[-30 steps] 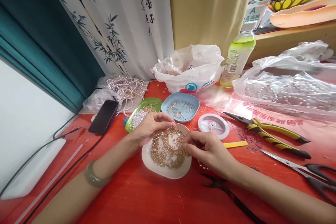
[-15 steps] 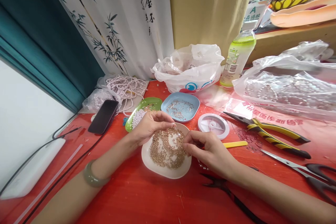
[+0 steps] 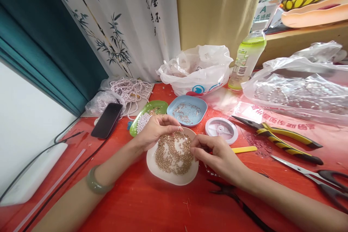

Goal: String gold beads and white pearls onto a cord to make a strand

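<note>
Over the far rim of a white plate [image 3: 174, 179], my left hand [image 3: 160, 127] is pinched closed at the fingertips. A tiny pale thing, perhaps a bead, shows at those tips, too small to name surely. My right hand [image 3: 213, 152] is closed at the plate's right rim, thumb against forefinger; what it pinches is hidden. Small gold beads [image 3: 168, 156] lie spread in the plate beneath both hands. A short strand of clear beads [image 3: 211, 171] shows under my right hand. Behind my left hand is a green tray [image 3: 133, 129] with pearl beads [image 3: 143, 121].
A blue tray [image 3: 201, 119] of small metal pieces and a white spool [image 3: 233, 134] stand behind the plate. To the right lie yellow-black pliers [image 3: 288, 137], scissors [image 3: 312, 175] and dark pliers [image 3: 239, 201]. A phone [image 3: 107, 120] is at left; a bottle [image 3: 246, 58] stands behind.
Both hands stay almost still, pinched over the plate. The view has shifted very slightly; nothing else has visibly moved.
</note>
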A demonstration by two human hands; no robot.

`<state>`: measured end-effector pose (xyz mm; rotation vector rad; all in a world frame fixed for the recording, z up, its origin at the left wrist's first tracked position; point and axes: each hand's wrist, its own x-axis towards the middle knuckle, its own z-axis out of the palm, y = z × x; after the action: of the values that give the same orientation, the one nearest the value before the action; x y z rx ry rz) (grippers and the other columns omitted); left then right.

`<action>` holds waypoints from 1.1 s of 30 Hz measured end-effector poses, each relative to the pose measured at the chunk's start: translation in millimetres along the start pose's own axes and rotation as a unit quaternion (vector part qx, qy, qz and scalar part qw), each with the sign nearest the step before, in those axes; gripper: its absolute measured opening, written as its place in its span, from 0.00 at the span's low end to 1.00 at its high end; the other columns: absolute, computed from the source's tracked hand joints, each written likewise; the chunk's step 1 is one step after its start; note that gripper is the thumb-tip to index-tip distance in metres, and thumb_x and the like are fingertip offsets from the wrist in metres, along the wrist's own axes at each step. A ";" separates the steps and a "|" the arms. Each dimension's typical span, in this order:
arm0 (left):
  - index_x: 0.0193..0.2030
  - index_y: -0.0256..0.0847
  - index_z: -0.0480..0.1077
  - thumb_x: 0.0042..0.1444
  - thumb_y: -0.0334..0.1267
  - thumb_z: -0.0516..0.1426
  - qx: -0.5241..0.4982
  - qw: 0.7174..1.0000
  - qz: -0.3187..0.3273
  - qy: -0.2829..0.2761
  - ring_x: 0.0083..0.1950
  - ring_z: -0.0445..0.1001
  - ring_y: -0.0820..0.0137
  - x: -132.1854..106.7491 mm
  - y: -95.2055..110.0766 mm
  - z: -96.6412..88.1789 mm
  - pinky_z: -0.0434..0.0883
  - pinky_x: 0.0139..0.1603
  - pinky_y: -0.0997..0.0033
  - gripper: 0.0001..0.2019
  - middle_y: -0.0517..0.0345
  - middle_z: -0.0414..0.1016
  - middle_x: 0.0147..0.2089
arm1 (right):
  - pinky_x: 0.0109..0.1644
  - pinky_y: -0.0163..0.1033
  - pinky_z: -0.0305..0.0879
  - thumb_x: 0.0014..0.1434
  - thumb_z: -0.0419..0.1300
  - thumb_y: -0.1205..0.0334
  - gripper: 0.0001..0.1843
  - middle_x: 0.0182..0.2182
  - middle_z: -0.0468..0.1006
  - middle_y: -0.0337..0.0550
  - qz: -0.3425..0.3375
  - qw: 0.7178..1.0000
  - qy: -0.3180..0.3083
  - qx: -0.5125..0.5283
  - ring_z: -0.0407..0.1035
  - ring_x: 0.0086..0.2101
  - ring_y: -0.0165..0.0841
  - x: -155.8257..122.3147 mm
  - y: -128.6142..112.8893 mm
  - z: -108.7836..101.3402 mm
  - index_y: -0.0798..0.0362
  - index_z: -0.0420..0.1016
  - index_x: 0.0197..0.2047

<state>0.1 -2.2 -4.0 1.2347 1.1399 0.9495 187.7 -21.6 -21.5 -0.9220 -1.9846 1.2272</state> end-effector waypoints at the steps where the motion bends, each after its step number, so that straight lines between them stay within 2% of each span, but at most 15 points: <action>1: 0.25 0.37 0.72 0.39 0.35 0.63 -0.001 1.000 -0.003 -0.002 0.28 0.67 0.76 0.0 0.2 0.2 0.65 0.30 0.75 0.06 0.59 0.72 0.27 | 0.24 0.32 0.56 0.50 0.49 0.69 0.08 0.18 0.67 0.36 0.000 1.000 0.000 0.001 0.60 0.21 0.26 0.0 0.3 0.2 0.54 0.65 0.22; 13: 0.25 0.37 0.71 0.39 0.33 0.63 -0.002 1.000 -0.002 -0.005 0.29 0.67 0.76 -1.0 0.6 0.5 0.64 0.30 0.76 0.06 0.60 0.72 0.27 | 0.24 0.32 0.56 0.50 0.49 0.68 0.08 0.18 0.67 0.37 0.014 1.000 -0.005 0.004 0.60 0.21 0.27 0.4 0.8 0.0 0.55 0.66 0.23; 19: 0.25 0.37 0.72 0.40 0.33 0.63 0.010 0.999 0.026 -0.018 0.28 0.66 0.77 -0.3 0.0 -0.6 0.64 0.30 0.76 0.04 0.60 0.72 0.25 | 0.25 0.33 0.56 0.50 0.49 0.67 0.08 0.18 0.68 0.37 0.017 1.000 -0.005 0.003 0.60 0.21 0.27 0.4 1.0 0.8 0.54 0.65 0.22; 26: 0.27 0.35 0.72 0.42 0.33 0.63 0.028 0.998 0.045 -0.027 0.29 0.69 0.77 -0.5 -2.3 -4.0 0.66 0.32 0.76 0.05 0.59 0.73 0.27 | 0.24 0.32 0.54 0.53 0.49 0.65 0.09 0.19 0.66 0.36 0.008 0.999 0.026 0.033 0.58 0.21 0.26 -1.5 0.9 -0.6 0.55 0.64 0.23; 33: 0.28 0.36 0.72 0.43 0.33 0.62 0.032 0.998 0.045 -0.029 0.30 0.69 0.77 -0.2 -3.6 -4.7 0.66 0.33 0.76 0.05 0.59 0.73 0.28 | 0.25 0.33 0.54 0.51 0.49 0.66 0.08 0.19 0.66 0.37 0.026 0.999 0.022 0.016 0.58 0.21 0.27 -1.0 3.3 -0.3 0.54 0.64 0.23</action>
<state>-4.7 -1.8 -7.4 1.3655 1.0838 0.9439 189.3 -21.3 -24.5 -0.9809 -1.9130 1.2535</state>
